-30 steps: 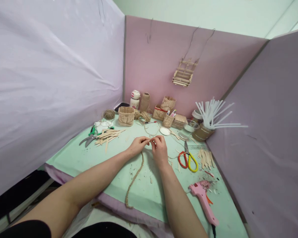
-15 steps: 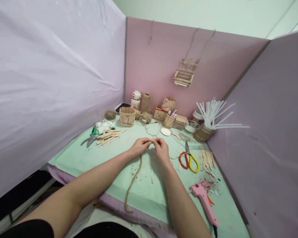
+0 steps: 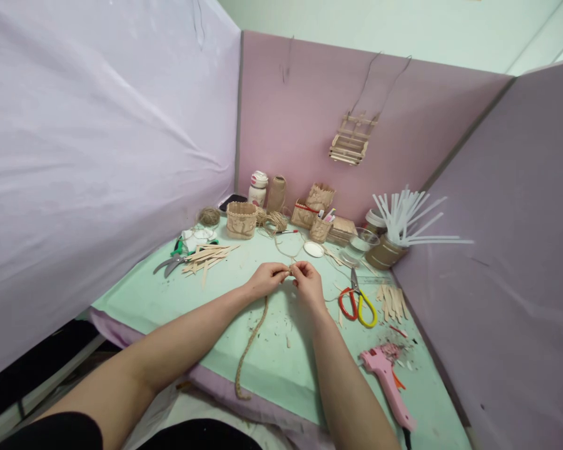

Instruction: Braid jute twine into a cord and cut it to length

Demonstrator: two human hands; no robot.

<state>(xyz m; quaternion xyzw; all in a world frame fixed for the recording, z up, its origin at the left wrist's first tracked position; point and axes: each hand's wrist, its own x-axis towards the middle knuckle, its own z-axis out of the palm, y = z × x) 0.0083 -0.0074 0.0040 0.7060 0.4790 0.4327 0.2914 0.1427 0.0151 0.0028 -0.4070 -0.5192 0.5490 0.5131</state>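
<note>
My left hand (image 3: pixel 268 279) and my right hand (image 3: pixel 307 282) meet above the middle of the green-covered table, fingertips pinched close together on jute twine. From beneath my left hand a braided twine cord (image 3: pixel 249 353) trails toward me, its end at the table's front edge. Loose twine (image 3: pixel 285 251) runs from the far side of my fingers back toward a tangled jute bundle (image 3: pixel 276 221). Most of the piece between my fingertips is hidden by them.
Red-and-yellow scissors (image 3: pixel 357 301) and a pink glue gun (image 3: pixel 388 381) lie to the right. Pruning shears (image 3: pixel 172 265) and wooden sticks (image 3: pixel 209 257) lie left. Behind stand a woven-look basket (image 3: pixel 241 222), a glass bowl (image 3: pixel 358 247) and a holder of white glue sticks (image 3: pixel 387 251).
Both hands stay pinched on the twine, with small shifts of the fingers; the right fingers have turned slightly. The view has moved a little, and the braided cord lies almost as before.
</note>
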